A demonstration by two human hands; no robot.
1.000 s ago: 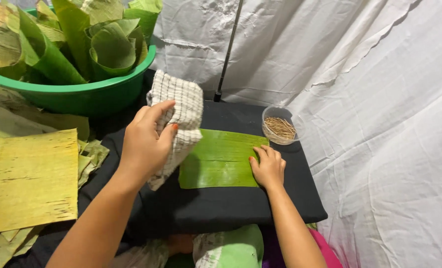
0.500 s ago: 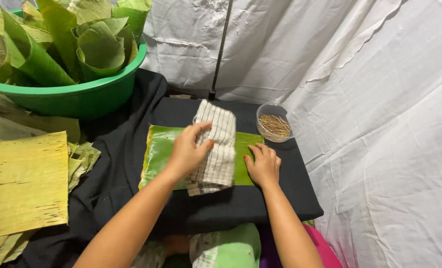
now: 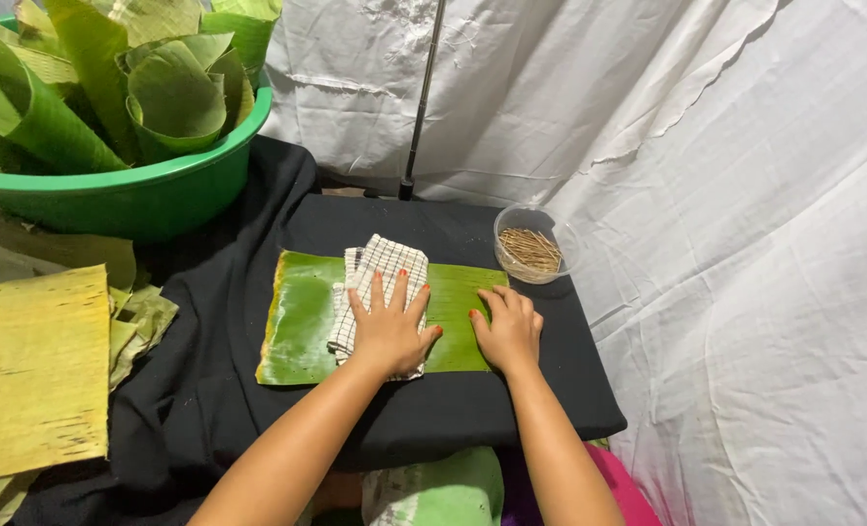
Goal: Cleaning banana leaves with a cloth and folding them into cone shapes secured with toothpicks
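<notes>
Left hand [image 3: 391,329] flat, fingers spread, pressing checked cloth [image 3: 380,282] onto banana leaf [image 3: 302,321] at frame centre; right hand [image 3: 507,329] palm-down on leaf's right end, gripping nothing.

- The leaf [image 3: 302,321] is showing glossy green with a yellowish left edge.
- The cloth [image 3: 380,278] is showing white with a dark check.
- The board [image 3: 511,409] is showing black.
- The tub [image 3: 131,195] is showing bright green.
- The sheet [image 3: 745,244] is showing white.
- The nails [image 3: 400,274] are showing orange-red.
- The sticks [image 3: 531,249] are showing tan.
</notes>
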